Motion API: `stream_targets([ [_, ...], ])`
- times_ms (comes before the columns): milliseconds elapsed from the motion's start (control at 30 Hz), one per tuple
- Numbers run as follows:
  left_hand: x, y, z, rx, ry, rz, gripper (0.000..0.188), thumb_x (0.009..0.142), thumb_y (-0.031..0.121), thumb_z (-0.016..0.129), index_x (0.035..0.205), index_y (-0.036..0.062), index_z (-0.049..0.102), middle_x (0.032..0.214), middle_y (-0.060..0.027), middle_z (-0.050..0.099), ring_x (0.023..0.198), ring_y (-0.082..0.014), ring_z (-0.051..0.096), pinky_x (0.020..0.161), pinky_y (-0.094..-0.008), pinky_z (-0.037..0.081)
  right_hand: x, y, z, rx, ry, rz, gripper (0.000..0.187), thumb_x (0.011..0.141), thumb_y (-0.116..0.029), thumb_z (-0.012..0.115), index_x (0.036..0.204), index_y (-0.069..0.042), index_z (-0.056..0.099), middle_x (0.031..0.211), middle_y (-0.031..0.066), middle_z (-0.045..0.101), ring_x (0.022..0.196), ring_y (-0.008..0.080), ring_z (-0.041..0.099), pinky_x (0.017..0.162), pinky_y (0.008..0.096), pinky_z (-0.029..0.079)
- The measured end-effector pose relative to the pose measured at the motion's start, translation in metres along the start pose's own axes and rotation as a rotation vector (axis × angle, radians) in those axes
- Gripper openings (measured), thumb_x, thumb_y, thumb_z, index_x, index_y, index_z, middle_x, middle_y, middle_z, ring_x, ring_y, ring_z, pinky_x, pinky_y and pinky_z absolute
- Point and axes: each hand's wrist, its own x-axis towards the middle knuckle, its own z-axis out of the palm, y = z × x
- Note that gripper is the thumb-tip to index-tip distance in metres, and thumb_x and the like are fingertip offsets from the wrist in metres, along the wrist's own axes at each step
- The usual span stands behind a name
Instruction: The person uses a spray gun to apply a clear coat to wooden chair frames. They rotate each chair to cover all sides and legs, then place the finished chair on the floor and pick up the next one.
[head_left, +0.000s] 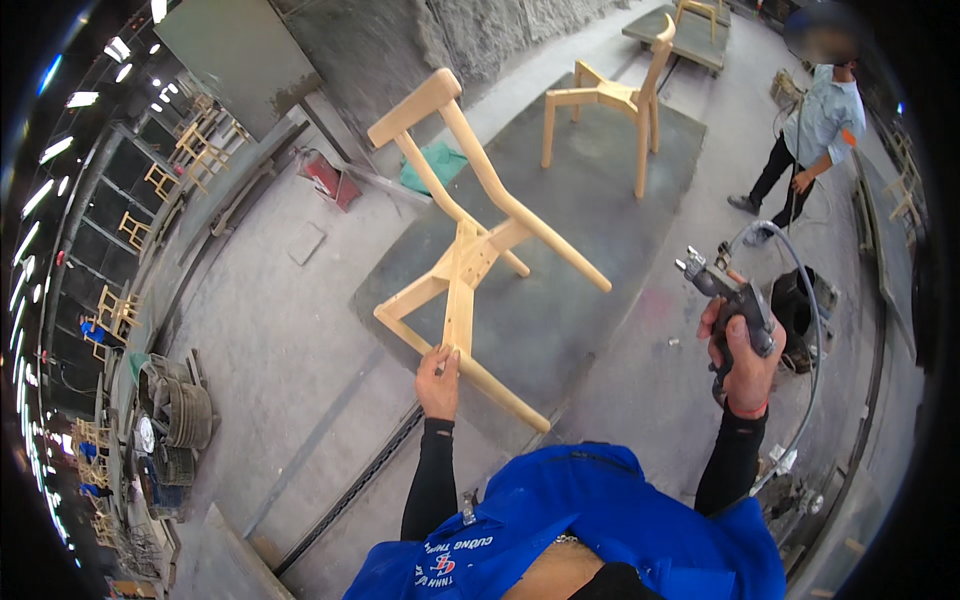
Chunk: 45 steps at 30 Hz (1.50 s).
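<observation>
A pale wooden chair frame (462, 270) without a seat stands tilted in front of me on a dark grey platform (590, 240). My left hand (437, 385) is closed on its near corner, where a cross brace meets the leg. To the right, my right hand (748, 365) grips a dark spray gun (742, 305) by its handle, held apart from the chair. The gun's metal nozzle faces up and to the left. A grey hose (812, 300) curves from the gun down past my forearm.
A second chair frame (610, 97) stands farther back on the platform. At the right, a person (815, 130) in a light blue shirt stands beside a hose. A red container (327, 180) and green cloth (433, 166) lie left. Bundled dark buckets (180, 405) sit at lower left.
</observation>
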Motion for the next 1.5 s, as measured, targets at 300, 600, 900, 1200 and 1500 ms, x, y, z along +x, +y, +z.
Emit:
stream_targets([
  [300, 0.004, 0.008, 0.005, -0.046, -0.048, -0.072, 0.028, 0.097, 0.016, 0.074, 0.114, -0.0053, 0.072, 0.119, -0.0174, 0.072, 0.109, -0.0239, 0.068, 0.096, -0.0360, 0.053, -0.042, 0.058, -0.041, -0.397, -0.129, 0.143, 0.045, 0.093, -0.006, 0.075, 0.136, 0.003, 0.064, 0.091, 0.0050, 0.071, 0.075, 0.0087, 0.061, 0.070, 0.0252, 0.052],
  [600, 0.020, 0.017, 0.006, -0.026, -0.178, -0.150, 0.029, 0.095, 0.019, 0.076, 0.109, -0.0059, 0.071, 0.112, -0.0144, 0.073, 0.104, -0.0215, 0.069, 0.089, -0.0329, 0.054, -0.062, 0.128, -0.091, -0.641, 0.032, 0.373, 0.043, 0.094, -0.014, 0.076, 0.133, 0.000, 0.067, 0.084, 0.0033, 0.069, 0.070, 0.0090, 0.062, 0.060, 0.0257, 0.050],
  [900, 0.060, 0.009, 0.047, -0.218, -0.702, -0.629, 0.060, 0.088, 0.019, 0.080, 0.135, -0.0007, 0.048, 0.103, -0.0108, 0.067, 0.086, -0.0225, 0.069, 0.068, -0.0395, 0.060, -0.036, 0.005, -0.067, -0.250, -0.007, 0.281, 0.051, 0.097, -0.021, 0.075, 0.139, 0.004, 0.061, 0.096, 0.0085, 0.072, 0.077, 0.0114, 0.065, 0.064, 0.0254, 0.051],
  [1200, -0.029, -0.049, 0.128, -0.227, -0.676, -0.569, 0.049, 0.077, -0.004, 0.068, 0.121, 0.0008, 0.049, 0.098, -0.0125, 0.060, 0.078, -0.0259, 0.067, 0.068, -0.0399, 0.060, -0.044, 0.054, -0.115, -0.295, 0.056, 0.594, 0.043, 0.100, -0.026, 0.072, 0.131, 0.003, 0.066, 0.094, 0.0063, 0.072, 0.075, 0.0104, 0.063, 0.067, 0.0261, 0.052],
  [1500, 0.132, -0.147, 0.119, 0.625, -0.522, 0.028, 0.040, 0.075, 0.011, 0.076, 0.112, -0.0023, 0.068, 0.094, -0.0226, 0.074, 0.089, -0.0371, 0.074, 0.083, -0.0466, 0.057, -0.067, 0.040, -0.153, -0.304, 0.102, 0.626, 0.045, 0.100, -0.030, 0.070, 0.133, 0.000, 0.066, 0.087, 0.0043, 0.071, 0.062, 0.0050, 0.055, 0.050, 0.0210, 0.042],
])
